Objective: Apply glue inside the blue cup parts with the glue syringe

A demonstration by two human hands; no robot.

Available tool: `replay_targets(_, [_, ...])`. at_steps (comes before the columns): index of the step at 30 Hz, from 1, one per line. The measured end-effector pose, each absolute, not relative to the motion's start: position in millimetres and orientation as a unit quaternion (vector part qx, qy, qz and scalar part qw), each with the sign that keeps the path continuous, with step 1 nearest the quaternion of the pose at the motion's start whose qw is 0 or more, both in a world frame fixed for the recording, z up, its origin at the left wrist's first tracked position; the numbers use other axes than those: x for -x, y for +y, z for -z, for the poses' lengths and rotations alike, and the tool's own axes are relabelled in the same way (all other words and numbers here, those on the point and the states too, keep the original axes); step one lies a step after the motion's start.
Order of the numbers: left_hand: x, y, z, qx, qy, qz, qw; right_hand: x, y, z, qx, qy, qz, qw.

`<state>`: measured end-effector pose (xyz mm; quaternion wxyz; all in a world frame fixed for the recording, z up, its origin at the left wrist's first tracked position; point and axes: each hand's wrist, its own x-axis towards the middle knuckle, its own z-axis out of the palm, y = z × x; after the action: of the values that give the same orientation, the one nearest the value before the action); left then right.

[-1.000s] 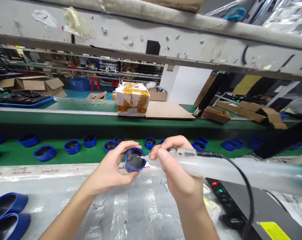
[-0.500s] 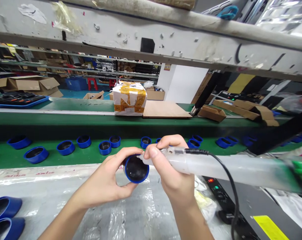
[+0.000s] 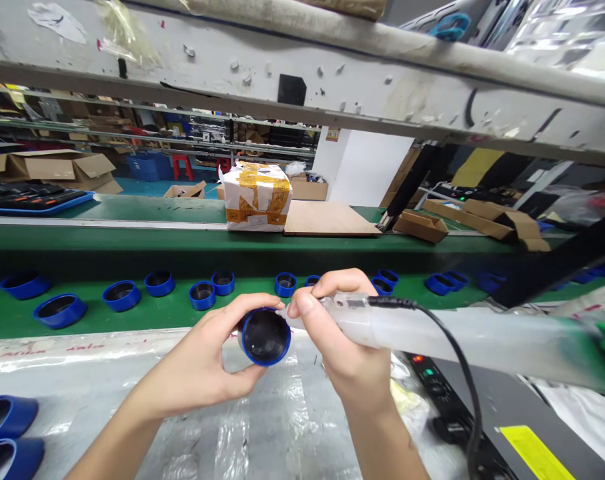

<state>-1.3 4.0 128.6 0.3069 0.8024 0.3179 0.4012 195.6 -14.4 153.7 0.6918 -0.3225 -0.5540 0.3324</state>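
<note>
Left hand (image 3: 207, 367) grips blue cap (image 3: 265, 337) between thumb and curled fingers, dark open side facing camera, held above plastic-covered bench (image 3: 262, 427). Right hand (image 3: 342, 340) closed pen-style round translucent dispenser tube (image 3: 457, 337), nozzle tip touching cap's upper right rim. Black cable (image 3: 462, 373) runs off tube down right. More blue caps (image 3: 202, 295) sit in a row on green conveyor belt (image 3: 147, 317) behind. Taped box (image 3: 255, 197) on far belt, two caps at bottom left edge

Tilted blue cap (image 3: 265, 337), dark inside, translucent dispenser (image 3: 457, 337) at rim
</note>
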Motion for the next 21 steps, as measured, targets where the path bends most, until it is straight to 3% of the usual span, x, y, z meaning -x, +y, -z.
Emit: replay_targets(21, [17.1,4.6,-132.8,-0.803,0.324,-0.433,0.249,-200.8,-23.5,-158.5,0.373,-0.61,-0.267,0.646])
